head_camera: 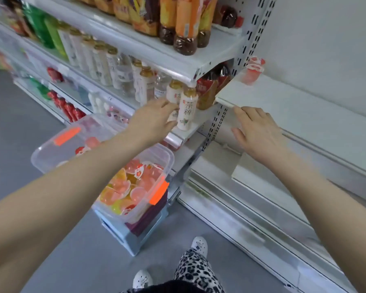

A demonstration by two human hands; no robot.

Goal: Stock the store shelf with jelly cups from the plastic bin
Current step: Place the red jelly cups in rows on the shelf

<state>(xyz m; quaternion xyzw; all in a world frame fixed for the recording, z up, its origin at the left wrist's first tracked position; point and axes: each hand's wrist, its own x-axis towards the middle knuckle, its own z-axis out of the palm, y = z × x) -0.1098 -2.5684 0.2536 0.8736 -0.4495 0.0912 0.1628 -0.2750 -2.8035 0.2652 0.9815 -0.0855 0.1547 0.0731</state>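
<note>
Stocking had barely begun | pink jelly cups (253, 71) stood stacked at the far-left corner of white metal shelf (287, 104) | the rest filled clear plastic bin (51, 148) below-left of it | my right hand (260, 133) hung slack and empty under its edge | my left hand (151, 121) met white tea bottle (186, 112), grip unclear.

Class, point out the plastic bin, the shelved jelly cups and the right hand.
plastic bin (39, 151), head view, left rim.
shelved jelly cups (251, 75), head view, lower cup.
right hand (260, 134), head view, back.

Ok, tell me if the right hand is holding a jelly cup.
No, the right hand is open with straight fingers and holds nothing, near the white shelf.
</note>
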